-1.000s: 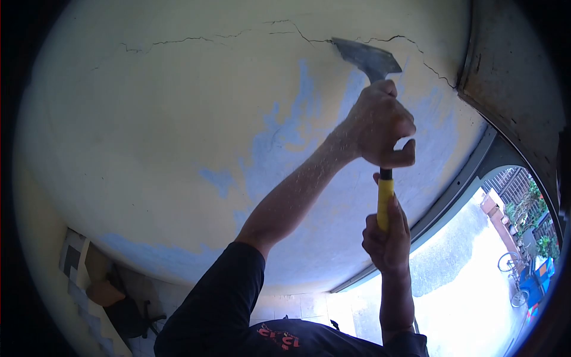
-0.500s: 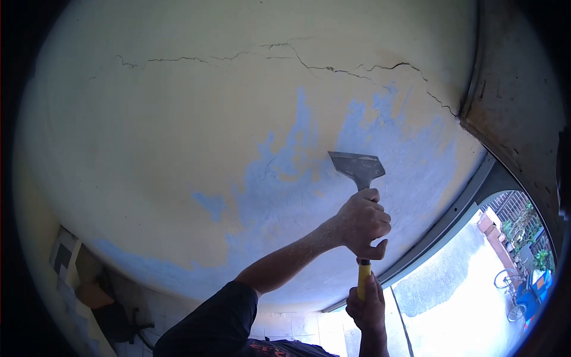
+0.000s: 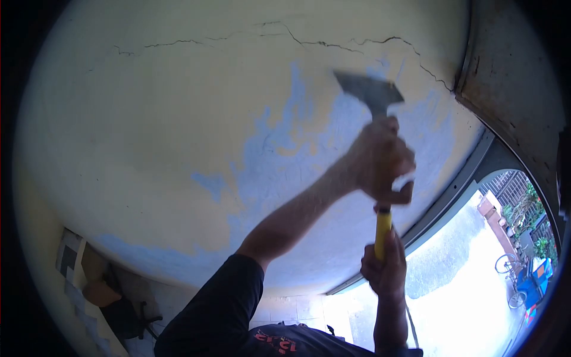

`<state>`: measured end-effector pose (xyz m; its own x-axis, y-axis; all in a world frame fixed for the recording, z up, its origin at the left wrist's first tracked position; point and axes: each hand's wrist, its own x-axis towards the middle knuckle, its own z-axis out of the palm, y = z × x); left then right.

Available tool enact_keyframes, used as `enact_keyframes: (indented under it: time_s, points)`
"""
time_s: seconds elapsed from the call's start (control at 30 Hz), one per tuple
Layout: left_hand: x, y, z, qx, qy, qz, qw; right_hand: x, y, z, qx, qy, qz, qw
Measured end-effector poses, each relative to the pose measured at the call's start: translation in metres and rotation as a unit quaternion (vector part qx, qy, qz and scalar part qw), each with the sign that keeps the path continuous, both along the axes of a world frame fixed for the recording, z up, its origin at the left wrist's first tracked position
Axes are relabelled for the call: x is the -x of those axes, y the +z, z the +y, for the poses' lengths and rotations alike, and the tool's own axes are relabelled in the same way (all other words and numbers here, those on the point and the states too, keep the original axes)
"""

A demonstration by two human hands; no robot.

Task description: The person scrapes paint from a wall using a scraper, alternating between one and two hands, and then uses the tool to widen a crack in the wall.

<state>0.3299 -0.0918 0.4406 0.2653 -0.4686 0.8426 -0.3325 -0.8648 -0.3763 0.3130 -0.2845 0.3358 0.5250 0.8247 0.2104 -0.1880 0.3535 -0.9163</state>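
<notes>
Crack: a long, thin, jagged dark line (image 3: 324,43) across the cream-painted wall (image 3: 143,125); the landmark for all below.
Scraper: a straight-handled scraper with a yellow grip (image 3: 383,229); it lies below the right half of the crack, its long axis nearly upright in view and running roughly crosswise to that line.
Blade: a wide, flared, dark grey metal blade (image 3: 370,88); near the crack but apart from it, its top edge tilted down to the right; blurred, so I cannot tell whether it touches the wall.
Left hand: the nearer to the crack; this hand (image 3: 380,157) is curled round the scraper just under the blade, its lowest digit bowed out with a gap.
Right hand: farther below the crack; this hand (image 3: 383,268) is closed round the yellow grip, below the left.
Patch: ragged pale-blue areas (image 3: 256,178) lie below the crack, left of the blade and behind the hands.
</notes>
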Motion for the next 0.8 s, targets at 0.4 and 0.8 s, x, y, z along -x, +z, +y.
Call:
enact_keyframes:
  time_s: [0.4,0.8]
  points:
    - [-0.006,-0.043,0.005,0.049,-0.018,0.057,0.997,-0.005,-0.026,-0.005,0.080,-0.024,0.072,0.994]
    - [-0.008,0.010,0.006,-0.013,-0.011,-0.052,0.998,-0.006,0.012,0.002,0.004,-0.001,-0.006,1.000]
